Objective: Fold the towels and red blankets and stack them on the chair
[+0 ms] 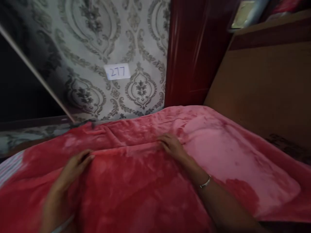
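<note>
A plush red and pink blanket [136,187] fills the lower part of the view, with a folded section lying in front of me. My left hand [75,168] pinches the near-left corner of that fold between thumb and fingers. Farther right, my right hand [171,147] grips the same folded edge, its fingers bent over the top. Both hands are a little blurred. A silvery bangle [205,182] circles my right wrist. Under the fold, more of the blanket spreads out flat with some wrinkles.
Patterned wallpaper [138,42] with a paper label reading 277 [118,71] is behind the bed. A dark red glossy panel [191,58] and a brown board [264,87] stand at the right. A dark screen-like surface [21,81] is at the left. Striped cloth [11,166] shows at the left edge.
</note>
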{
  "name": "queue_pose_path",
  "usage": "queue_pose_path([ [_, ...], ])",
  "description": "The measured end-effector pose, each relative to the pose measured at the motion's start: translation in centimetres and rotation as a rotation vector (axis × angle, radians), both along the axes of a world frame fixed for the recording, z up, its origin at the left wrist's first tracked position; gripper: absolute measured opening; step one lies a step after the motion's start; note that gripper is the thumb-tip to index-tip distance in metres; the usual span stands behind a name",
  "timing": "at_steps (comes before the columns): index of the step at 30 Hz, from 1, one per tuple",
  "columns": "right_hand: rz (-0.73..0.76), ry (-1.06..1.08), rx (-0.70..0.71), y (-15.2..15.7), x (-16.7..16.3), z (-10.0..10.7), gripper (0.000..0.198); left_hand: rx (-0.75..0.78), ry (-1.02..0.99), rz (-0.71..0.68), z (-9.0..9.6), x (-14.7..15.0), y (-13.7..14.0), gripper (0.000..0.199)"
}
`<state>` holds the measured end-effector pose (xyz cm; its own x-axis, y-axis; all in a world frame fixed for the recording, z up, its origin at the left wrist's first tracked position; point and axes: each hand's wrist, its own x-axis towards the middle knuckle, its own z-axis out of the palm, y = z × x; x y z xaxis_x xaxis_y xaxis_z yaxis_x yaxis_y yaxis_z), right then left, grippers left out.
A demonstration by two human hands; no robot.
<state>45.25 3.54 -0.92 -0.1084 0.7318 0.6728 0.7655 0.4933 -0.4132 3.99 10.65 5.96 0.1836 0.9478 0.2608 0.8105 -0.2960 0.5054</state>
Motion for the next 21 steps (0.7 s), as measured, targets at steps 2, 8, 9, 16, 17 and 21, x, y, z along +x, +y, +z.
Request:
queue_pose_path([
  [2,-0.16,0.077,0.012,-0.1,4.0,0.8,0.02,0.003,-0.043,0.053,0.5,-0.5,0.2,0.045],
  [8,-0.533,0.187,-0.262,-2.3,14.5,1.2,0.014,0.049,-0.098,0.221,1.2,-0.7,0.1,0.042],
  [9,-0.522,0.181,-0.294,-2.5,14.9,1.0,0.013,0.056,-0.104,0.239,1.2,-0.6,0.2,0.043],
  [16,-0.527,0.125,-0.387,-2.2,14.6,0.1,0.026,0.038,-0.078,0.228,1.3,-0.9,0.6,0.043],
  [17,-0.532,0.108,-0.398,-2.1,14.7,0.0,0.032,0.052,-0.067,0.23,1.4,-0.9,0.5,0.042],
  [21,-0.556,0.045,-0.455,-2.0,15.1,-0.4,0.041,0.129,0.059,0.186,1.8,-0.7,0.0,0.037],
])
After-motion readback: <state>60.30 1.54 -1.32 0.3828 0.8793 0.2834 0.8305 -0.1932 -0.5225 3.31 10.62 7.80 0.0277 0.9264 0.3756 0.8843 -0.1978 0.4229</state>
